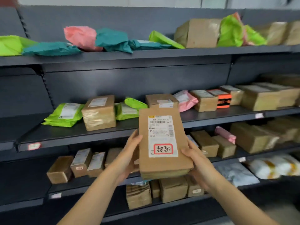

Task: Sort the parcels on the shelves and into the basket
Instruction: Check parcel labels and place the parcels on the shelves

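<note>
You've got the brown cardboard parcel (164, 143) up in front of you, label side facing you, held clear of every shelf and roughly level with the front edge of the second shelf (78, 135). Your left hand (129, 153) is wrapped on its left edge, thumb on the face and fingers behind, and your right hand (194, 161) cups the lower right corner the same way, so both hands are closed on the box and it sits steady, tilted a little back. Good, read that white shipping label (162, 135) now, and the red-bordered sticker (163, 149) with handwriting at the bottom, because that most likely decides where it goes. If it belongs on a shelf, the bare stretch at the left of the second shelf, beside the green mailer bags (65, 114), looks like the easiest landing; the gap between the taped box (99, 112) and its neighbours is tight. Slide it in flat, label up, so you don't knock the small boxes (81, 163) lined up on the shelf below. No basket shows in this view, so if that's the destination, keep both hands on as you turn to find it.
</note>
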